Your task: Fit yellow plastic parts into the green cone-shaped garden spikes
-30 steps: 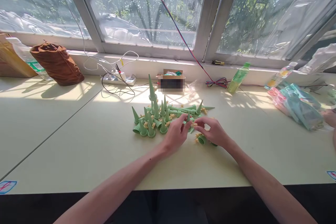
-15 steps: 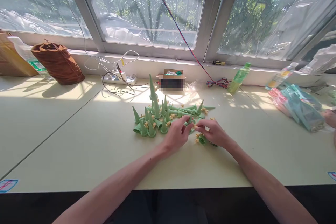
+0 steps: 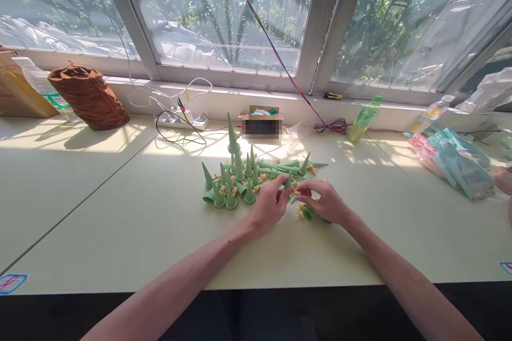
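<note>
My left hand (image 3: 269,205) pinches a green cone spike (image 3: 287,181) at the middle of the pale table (image 3: 120,213). My right hand (image 3: 326,201) meets it from the right, fingers pinched on a small yellow piece (image 3: 296,191) at the cone's side. Behind and left of the hands stand several more green cones (image 3: 232,181), one tall stack (image 3: 231,136) rising above them. More cones with yellow pieces lie flat in a loose heap (image 3: 288,166). A green cone lies under my right palm (image 3: 309,213).
A small cardboard box (image 3: 262,120) sits by the window sill with a power strip and cables (image 3: 180,120) to its left. A brown bag (image 3: 88,97) lies far left, a green bottle (image 3: 363,118) and plastic packets (image 3: 452,162) at right. Another person's hand (image 3: 504,178) shows at the right edge.
Both hands stay together over the same cone; the fingers shifted slightly, the right hand dipping and returning. Nothing else moved.
</note>
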Demonstrator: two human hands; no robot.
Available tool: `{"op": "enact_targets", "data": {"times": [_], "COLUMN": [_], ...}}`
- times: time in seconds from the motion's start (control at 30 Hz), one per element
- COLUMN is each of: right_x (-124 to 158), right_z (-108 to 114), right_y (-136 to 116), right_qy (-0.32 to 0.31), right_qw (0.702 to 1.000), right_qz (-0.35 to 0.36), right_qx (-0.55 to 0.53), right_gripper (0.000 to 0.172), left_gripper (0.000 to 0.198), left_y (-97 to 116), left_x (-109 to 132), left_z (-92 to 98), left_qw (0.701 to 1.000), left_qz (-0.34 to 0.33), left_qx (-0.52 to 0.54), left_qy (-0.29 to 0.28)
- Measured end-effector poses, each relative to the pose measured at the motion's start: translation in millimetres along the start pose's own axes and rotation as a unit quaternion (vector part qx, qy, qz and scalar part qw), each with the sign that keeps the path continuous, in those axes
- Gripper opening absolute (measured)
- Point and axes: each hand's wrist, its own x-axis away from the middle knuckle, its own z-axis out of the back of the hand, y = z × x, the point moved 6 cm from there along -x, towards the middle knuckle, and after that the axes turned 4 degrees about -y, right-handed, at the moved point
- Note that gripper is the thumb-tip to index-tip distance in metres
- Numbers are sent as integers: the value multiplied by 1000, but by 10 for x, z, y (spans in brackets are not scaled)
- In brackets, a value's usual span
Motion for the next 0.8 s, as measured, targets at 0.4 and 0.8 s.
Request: {"op": "enact_targets", "data": {"times": [0.4, 0.8], "right_x": [20, 45], "right_z": [-3, -28], "right_y": [29, 40], "right_qy": [16, 21], "right_qw": [1000, 1000], "right_qz": [-14, -19], "right_qx": [7, 11], "right_gripper": [29, 33], "left_gripper": [28, 28], "left_y": [-53, -83], "left_x": [-20, -27], "left_z": [-6, -29], "left_qw": [987, 979], "left_qz": [82, 91], "left_qx": [140, 180], "left_qy": [-19, -26]}}
